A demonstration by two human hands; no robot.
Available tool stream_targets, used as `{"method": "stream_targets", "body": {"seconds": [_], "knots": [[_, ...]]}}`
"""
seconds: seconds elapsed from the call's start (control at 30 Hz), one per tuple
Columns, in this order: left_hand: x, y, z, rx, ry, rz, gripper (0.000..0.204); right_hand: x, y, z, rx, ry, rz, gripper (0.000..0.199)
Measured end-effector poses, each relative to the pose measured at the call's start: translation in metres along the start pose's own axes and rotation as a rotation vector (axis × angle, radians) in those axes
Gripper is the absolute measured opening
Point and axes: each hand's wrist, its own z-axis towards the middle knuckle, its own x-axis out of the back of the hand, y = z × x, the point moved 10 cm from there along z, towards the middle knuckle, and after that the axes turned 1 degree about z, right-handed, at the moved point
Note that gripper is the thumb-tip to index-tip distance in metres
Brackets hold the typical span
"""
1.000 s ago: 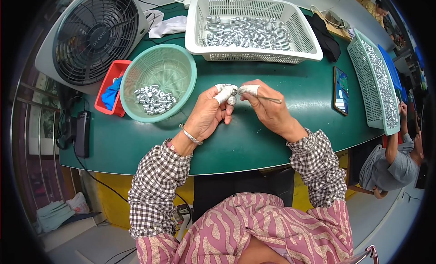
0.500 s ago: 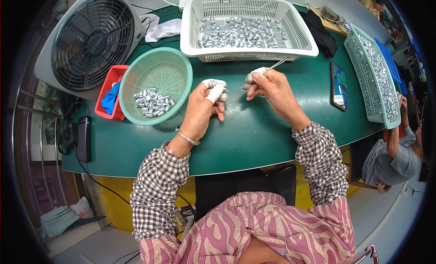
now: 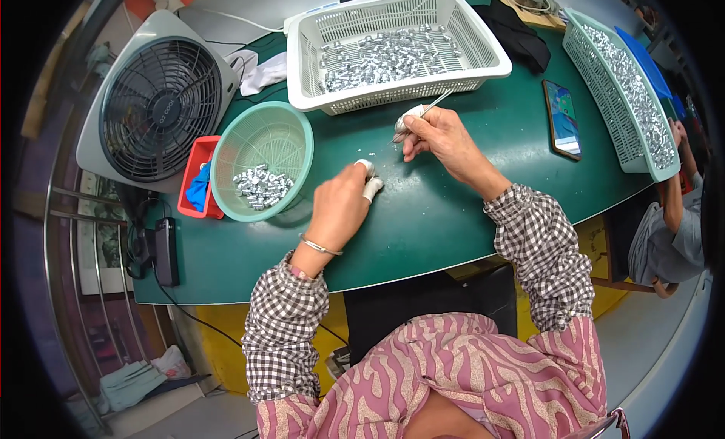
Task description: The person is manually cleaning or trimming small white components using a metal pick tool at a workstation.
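My left hand [image 3: 340, 203] is palm down over the table, right of a round green basket [image 3: 305, 154]. White wrapping covers the tips of its thumb and a finger; these are curled in, and whatever they pinch is hidden. My right hand [image 3: 445, 139] is raised below the white basket, its fingers closed around a thin metal tool [image 3: 439, 100] whose slender end sticks out toward the upper right. White wrapping covers its fingertip too. Small silvery metal parts [image 3: 262, 188] lie in the round basket.
The white rectangular basket [image 3: 399, 89] at the back holds many metal parts, as does a long green basket [image 3: 615, 110] at right, where another person's arm [image 3: 674, 167] reaches. A phone [image 3: 563, 122], red box [image 3: 189, 186] and fan [image 3: 162, 107] stand around the green table [image 3: 423, 235].
My left hand has rolled palm down and dropped slightly, away from my right hand. My right hand still grips the tool. The whole view has shifted and tilted a little.
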Motion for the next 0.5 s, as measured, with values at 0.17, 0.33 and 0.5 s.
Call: {"method": "stream_targets", "body": {"seconds": [0.17, 0.33, 0.5], "knots": [[-0.001, 0.013, -0.004, -0.044, 0.005, 0.251, 0.015, 0.008, -0.003, -0.004, -0.007, 0.009, -0.002, 0.025], [-0.011, 0.013, 0.001, 0.056, -0.204, 0.394, 0.016, 0.009, -0.008, -0.002, 0.030, 0.002, 0.012, 0.024], [0.022, 0.056, 0.042, -0.084, 0.003, 0.368, 0.016, 0.005, -0.008, -0.003, 0.023, 0.009, -0.010, 0.024]]}}
